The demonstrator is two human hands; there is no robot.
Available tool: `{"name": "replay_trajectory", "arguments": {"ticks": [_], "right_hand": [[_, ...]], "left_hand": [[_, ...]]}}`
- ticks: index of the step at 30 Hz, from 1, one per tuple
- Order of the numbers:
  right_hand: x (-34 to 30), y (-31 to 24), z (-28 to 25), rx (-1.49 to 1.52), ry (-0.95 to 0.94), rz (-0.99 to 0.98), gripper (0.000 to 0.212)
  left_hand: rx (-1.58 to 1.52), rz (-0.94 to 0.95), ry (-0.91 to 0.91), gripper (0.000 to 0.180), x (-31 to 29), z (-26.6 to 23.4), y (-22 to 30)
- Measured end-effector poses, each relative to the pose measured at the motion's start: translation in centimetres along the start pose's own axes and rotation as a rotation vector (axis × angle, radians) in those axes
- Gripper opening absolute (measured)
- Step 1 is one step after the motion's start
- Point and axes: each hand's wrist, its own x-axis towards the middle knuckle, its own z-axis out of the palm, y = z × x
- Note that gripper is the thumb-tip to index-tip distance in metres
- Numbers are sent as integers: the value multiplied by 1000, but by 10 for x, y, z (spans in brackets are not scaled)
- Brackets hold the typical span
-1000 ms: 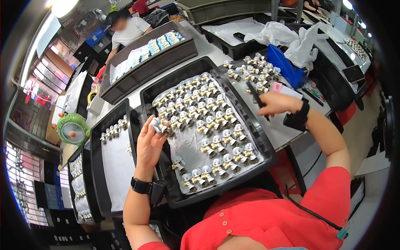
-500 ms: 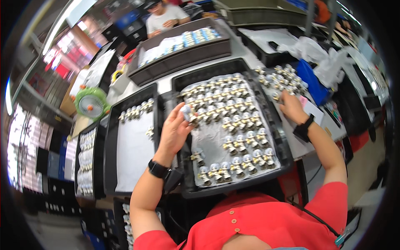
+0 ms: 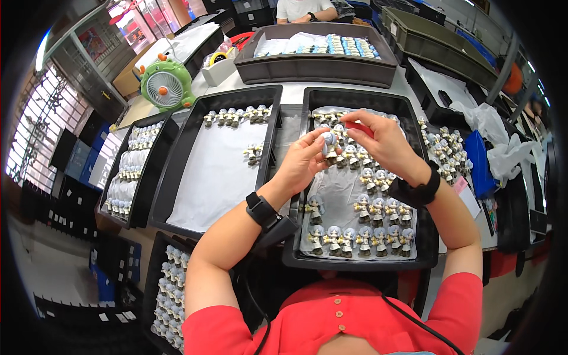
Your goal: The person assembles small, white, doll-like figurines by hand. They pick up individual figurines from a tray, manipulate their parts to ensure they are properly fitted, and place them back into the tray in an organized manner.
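Above the black tray (image 3: 426,248) in front of me, my left hand (image 3: 300,163) is closed on a small figurine (image 3: 329,142) with a pale grey-blue head, held upright between thumb and fingers. My right hand (image 3: 390,145) is just beside it, pinching a small red piece (image 3: 358,128) whose kind I cannot make out. Its fingertips are close to the figurine's head; whether they touch is unclear. Beneath both hands, rows of similar figurines (image 3: 348,241) stand on white lining in the tray. One figurine (image 3: 315,207) stands apart at the tray's left side.
Left of it, a black tray (image 3: 158,207) holds several figurines along its back and right edges. A narrower filled tray (image 3: 142,183) lies beyond. Loose figurines (image 3: 449,151) are heaped at right near a blue bin (image 3: 478,163). A green fan (image 3: 165,86) and a grey crate (image 3: 313,74) stand behind.
My right hand has come left from the loose figurines to the held figurine, and a red piece now shows in it. My left hand still holds the figurine. The view has shifted.
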Motion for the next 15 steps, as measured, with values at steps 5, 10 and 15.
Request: {"name": "replay_trajectory", "arguments": {"ticks": [5, 10, 15], "right_hand": [[1, 23, 23, -86, 86, -145, 20], [1, 23, 28, 33, 105, -75, 14], [3, 23, 27, 13, 96, -148, 11]], "left_hand": [[42, 10, 19, 41, -2, 0, 0], [36, -17, 30, 39, -1, 0, -2], [84, -49, 22, 39, -1, -1, -3]]}}
